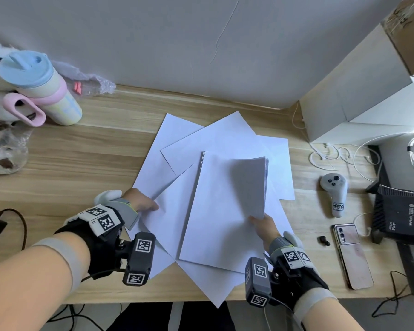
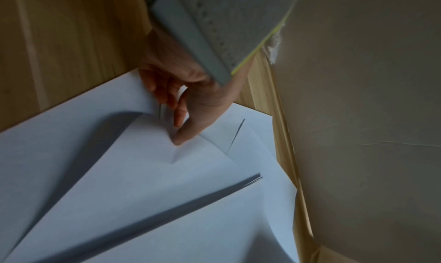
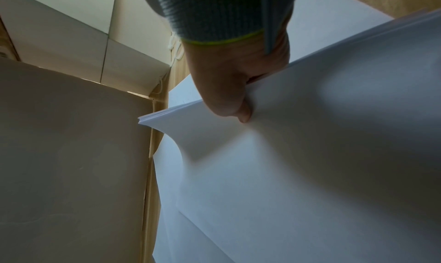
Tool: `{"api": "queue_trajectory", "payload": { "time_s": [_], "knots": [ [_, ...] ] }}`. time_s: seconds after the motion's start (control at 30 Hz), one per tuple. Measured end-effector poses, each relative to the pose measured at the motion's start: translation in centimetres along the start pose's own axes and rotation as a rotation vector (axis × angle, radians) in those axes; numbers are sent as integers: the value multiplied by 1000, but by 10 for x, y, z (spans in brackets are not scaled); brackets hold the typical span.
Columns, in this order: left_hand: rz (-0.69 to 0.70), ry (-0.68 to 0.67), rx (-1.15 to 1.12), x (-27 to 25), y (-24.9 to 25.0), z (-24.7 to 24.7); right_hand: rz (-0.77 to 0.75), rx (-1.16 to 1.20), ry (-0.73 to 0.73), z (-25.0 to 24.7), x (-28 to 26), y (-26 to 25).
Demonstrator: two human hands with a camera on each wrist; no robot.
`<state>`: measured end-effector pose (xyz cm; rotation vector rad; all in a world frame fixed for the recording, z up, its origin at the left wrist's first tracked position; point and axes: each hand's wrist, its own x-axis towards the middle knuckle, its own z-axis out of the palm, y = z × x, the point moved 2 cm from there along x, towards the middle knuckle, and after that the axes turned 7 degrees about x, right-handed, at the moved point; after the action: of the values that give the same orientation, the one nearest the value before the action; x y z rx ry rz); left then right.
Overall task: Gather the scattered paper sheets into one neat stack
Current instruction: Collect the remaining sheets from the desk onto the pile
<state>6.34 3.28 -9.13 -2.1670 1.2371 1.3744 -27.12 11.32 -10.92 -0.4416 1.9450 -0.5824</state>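
Observation:
Several white paper sheets (image 1: 210, 137) lie fanned out and overlapping on the wooden desk (image 1: 93, 158). On top of them sits a thicker stack of sheets (image 1: 215, 211), its right half lifted and curled up. My right hand (image 1: 261, 223) pinches that stack (image 3: 310, 135) at its near right edge, thumb on top. My left hand (image 1: 144, 204) pinches the left edge of a loose sheet (image 1: 170, 211) lying under the stack; in the left wrist view the thumb and fingers (image 2: 176, 105) close on that sheet (image 2: 143, 172) and raise its edge.
A pastel tumbler (image 1: 41, 89) and plush toy stand at the back left. White boxes (image 1: 359, 91) stand at the back right. A white controller (image 1: 335, 194), a phone (image 1: 351, 254), a small black earbud (image 1: 323, 240), a black router (image 1: 404, 218) and cables lie at the right.

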Motion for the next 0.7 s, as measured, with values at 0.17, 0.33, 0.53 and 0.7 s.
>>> {"api": "queue_trajectory", "payload": {
  "time_s": [0.17, 0.33, 0.53, 0.7],
  "knots": [
    [84, -115, -33, -15, 9, -6, -1, 4, -6, 0, 2, 1],
    [236, -203, -171, -25, 3, 0, 0, 46, -30, -3, 0, 0],
    [267, 219, -852, -17, 9, -40, 32, 98, -84, -10, -3, -2],
    [271, -149, -875, -25, 20, -38, 45, 135, -91, -9, -7, -1]
  ]
}}
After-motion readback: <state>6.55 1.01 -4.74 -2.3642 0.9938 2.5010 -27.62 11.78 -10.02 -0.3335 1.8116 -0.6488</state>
